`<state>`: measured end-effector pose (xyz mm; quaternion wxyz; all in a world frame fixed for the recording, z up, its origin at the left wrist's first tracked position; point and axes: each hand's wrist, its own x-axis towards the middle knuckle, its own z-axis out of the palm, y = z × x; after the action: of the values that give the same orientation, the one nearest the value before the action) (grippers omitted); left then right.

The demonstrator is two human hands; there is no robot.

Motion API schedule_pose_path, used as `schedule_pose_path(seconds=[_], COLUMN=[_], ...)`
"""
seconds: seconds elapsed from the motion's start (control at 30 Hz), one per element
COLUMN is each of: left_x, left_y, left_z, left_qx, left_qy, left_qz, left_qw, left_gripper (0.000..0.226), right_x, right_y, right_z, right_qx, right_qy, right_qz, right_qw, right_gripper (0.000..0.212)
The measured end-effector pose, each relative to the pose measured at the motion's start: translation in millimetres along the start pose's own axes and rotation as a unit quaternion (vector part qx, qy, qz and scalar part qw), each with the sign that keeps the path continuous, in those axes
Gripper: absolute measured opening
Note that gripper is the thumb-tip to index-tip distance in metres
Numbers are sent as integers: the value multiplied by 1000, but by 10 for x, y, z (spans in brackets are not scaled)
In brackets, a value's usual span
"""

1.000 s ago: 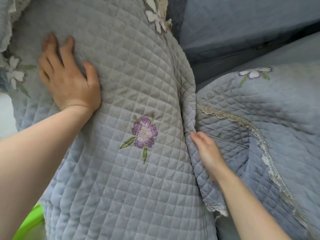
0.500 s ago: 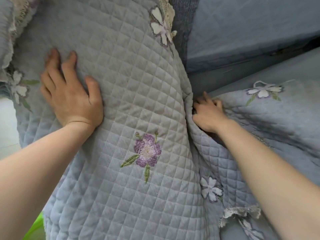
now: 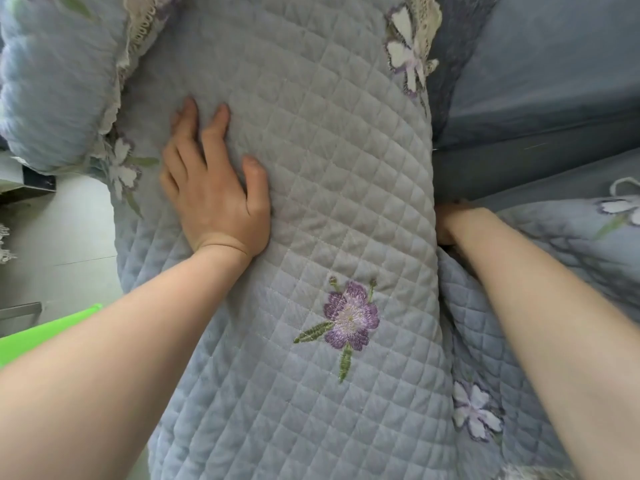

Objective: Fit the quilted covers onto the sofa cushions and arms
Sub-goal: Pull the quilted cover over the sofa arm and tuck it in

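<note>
Quilted cover (image 3: 311,168), pale blue-grey with diamond stitching, lies draped over the rounded sofa arm, hiding it, and runs from the bottom of the view up to the top. Nearest the camera, both bare forearms reach forward over it. Between them an embroidered purple flower (image 3: 351,315) with green leaves sits on the cover, and a white flower appliqué (image 3: 476,415) shows on the quilted fold to its right. A bright green object (image 3: 45,334) lies at the lower left, beside the pale floor (image 3: 69,230).

Further up, the left hand (image 3: 214,192) rests flat on the cover, fingers straight and spread, palm pressed to the fabric. The right hand (image 3: 450,221) is pushed into the gap between the cover's right edge and the quilted seat cover (image 3: 561,244). Its fingers are buried there, so I cannot tell whether they grasp anything.

Farthest away, lace trim (image 3: 142,32) edges the cover at the upper left, and the bare blue sofa back (image 3: 554,81) fills the upper right.
</note>
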<state>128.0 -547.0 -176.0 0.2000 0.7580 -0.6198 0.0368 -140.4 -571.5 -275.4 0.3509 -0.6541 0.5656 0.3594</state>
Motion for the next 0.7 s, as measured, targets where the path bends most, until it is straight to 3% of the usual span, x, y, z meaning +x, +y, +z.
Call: schedule_pose_path(seconds=[0.1,0.4,0.5,0.63,0.7], left_x=[9,11,-1,-4,-12], left_y=[-21,-29,-14,-3,2], left_z=[-5,5,8,12,7], left_qx=[5,-6,-7,-6,-5], left_qy=[-4,-4,-4,-3,1], left_qz=[2,4,6,3,7], left_qw=[1000,1000,1000,1000,1000], left_gripper=[54,52,52,53,53], right_x=[-73,-369,-410,-482,-654], right_y=[-7,209,252,176,225], right_z=[53,181,231,359,411], right_qx=[3,9,-2,44,127], right_qy=[61,111,142,212,237], right_qz=[-4,-67,-66,-48,-50], right_qw=[998,992,988,975,962], right_gripper=[40,41,32,27,28])
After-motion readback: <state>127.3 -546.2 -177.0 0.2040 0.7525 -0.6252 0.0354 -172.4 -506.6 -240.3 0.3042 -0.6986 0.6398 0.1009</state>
